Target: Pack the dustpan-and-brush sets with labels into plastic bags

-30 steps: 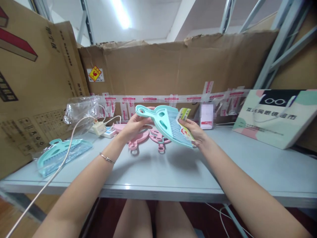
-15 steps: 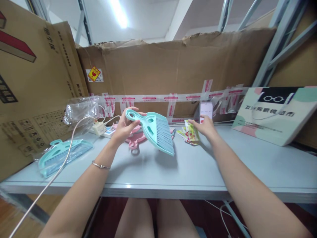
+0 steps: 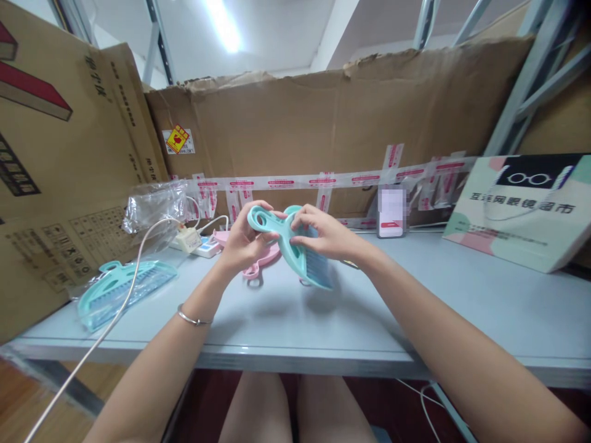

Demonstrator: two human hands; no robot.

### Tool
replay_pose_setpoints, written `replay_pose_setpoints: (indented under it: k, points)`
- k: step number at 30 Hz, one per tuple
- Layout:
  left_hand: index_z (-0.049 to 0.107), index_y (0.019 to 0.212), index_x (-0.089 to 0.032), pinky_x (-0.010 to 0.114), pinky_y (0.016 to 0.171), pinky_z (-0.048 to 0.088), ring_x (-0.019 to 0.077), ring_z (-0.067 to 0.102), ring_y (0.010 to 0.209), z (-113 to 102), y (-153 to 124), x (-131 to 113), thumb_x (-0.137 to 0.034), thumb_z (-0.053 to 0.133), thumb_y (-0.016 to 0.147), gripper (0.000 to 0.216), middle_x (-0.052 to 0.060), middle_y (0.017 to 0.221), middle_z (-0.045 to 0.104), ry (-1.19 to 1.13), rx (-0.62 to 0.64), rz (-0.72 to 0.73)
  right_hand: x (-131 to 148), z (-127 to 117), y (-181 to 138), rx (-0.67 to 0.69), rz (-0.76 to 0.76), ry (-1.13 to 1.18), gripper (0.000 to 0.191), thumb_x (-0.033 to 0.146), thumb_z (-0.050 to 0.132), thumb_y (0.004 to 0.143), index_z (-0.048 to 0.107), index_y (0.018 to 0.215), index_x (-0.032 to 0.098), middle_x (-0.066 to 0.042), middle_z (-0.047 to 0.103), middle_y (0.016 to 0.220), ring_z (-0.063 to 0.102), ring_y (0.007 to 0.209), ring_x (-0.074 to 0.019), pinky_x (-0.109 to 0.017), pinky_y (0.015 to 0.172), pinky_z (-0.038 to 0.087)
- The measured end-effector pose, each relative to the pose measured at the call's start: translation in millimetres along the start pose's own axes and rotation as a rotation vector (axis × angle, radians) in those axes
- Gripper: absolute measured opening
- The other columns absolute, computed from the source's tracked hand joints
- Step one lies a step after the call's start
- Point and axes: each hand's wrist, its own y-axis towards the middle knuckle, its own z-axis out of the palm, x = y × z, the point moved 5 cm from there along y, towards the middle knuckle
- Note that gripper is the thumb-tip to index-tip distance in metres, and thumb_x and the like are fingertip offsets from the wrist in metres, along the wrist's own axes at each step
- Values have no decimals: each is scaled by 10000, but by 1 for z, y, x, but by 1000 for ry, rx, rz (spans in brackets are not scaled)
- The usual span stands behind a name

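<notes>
A teal plastic hand brush (image 3: 295, 249) is held above the grey table (image 3: 323, 320), bristles pointing down and to the right. My left hand (image 3: 244, 237) grips its looped handle. My right hand (image 3: 318, 234) is closed over the brush's body near the bristles. Pink plastic pieces (image 3: 256, 264) lie on the table just behind and under the brush, partly hidden by my hands.
A second teal brush in a clear bag (image 3: 122, 289) lies at the left. A power strip (image 3: 196, 243), a white cable (image 3: 115, 307) and crumpled plastic (image 3: 152, 206) sit behind it. A phone (image 3: 391, 212) leans on the taped cardboard wall (image 3: 323, 129). A printed bag (image 3: 521, 209) stands at the right.
My right hand put the printed card down on the table behind the brush, then came back and took hold of the brush body. The brush tilted more upright.
</notes>
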Motion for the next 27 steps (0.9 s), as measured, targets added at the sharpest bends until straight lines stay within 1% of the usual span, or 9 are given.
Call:
replay_pose_setpoints:
  k: [5, 6, 8, 10, 12, 15, 19, 22, 27]
  points:
    - [403, 1041, -259, 313, 754, 471, 191, 617, 891, -48, -2, -11, -400, 652, 780, 387, 41, 954, 618, 225, -391, 140, -3, -60, 0, -483, -120, -173, 124, 243, 609, 772, 595, 888, 203, -50, 512, 975, 538, 891, -177, -344, 786, 474]
    - [399, 1034, -267, 311, 745, 467, 185, 612, 876, -59, -4, -12, -403, 649, 781, 382, 34, 953, 610, 285, -460, 162, -11, -65, 1, -495, -135, -223, 143, 237, 607, 770, 605, 910, 208, -56, 523, 1002, 539, 925, -188, -355, 811, 468]
    - [417, 975, -263, 303, 733, 457, 179, 598, 848, -76, -8, -13, -406, 671, 756, 365, 25, 932, 595, 476, -542, 173, -30, -59, 4, -362, -170, -333, 167, 202, 590, 764, 628, 926, 199, -77, 560, 1032, 544, 969, -210, -367, 852, 450]
    - [442, 857, -239, 293, 708, 440, 179, 579, 786, -81, -7, -7, -403, 674, 743, 306, 16, 844, 579, 733, -487, 104, -55, -35, 7, -97, -167, -433, 182, 139, 542, 764, 657, 901, 172, -105, 606, 1036, 567, 951, -220, -357, 835, 440]
    - [432, 752, -220, 284, 669, 412, 178, 554, 710, -76, -4, 4, -380, 645, 758, 266, 8, 747, 542, 972, -317, -3, -80, -5, 5, 148, -102, -482, 238, 67, 488, 755, 681, 857, 161, -117, 645, 1035, 591, 915, -213, -332, 790, 421]
    - [402, 703, -213, 275, 618, 368, 181, 534, 674, -62, -1, 20, -334, 606, 775, 248, 13, 722, 517, 1169, -69, -104, -104, 29, -1, 300, -14, -458, 274, 22, 490, 718, 702, 787, 181, -93, 689, 968, 615, 876, -194, -296, 760, 391]
    - [411, 696, -216, 283, 611, 351, 209, 535, 722, -48, -3, 36, -333, 580, 777, 221, 43, 761, 543, 1225, 117, -137, -116, 47, -1, 284, 20, -386, 265, 32, 556, 664, 722, 762, 214, -62, 718, 882, 639, 857, -194, -269, 747, 411]
    - [425, 679, -216, 300, 617, 364, 228, 534, 721, -44, -6, 47, -397, 579, 762, 251, 64, 739, 560, 1222, 209, -158, -121, 49, -1, 205, 54, -335, 375, 23, 553, 647, 730, 909, 224, -62, 715, 1019, 632, 981, -218, -287, 833, 440]
    - [434, 658, -213, 305, 608, 372, 227, 536, 702, -46, -10, 56, -465, 512, 787, 293, 72, 716, 578, 1188, 207, -217, -124, 43, -11, -10, 147, -253, 444, 29, 452, 721, 695, 1061, 180, -87, 669, 1153, 595, 1100, -223, -366, 975, 429]
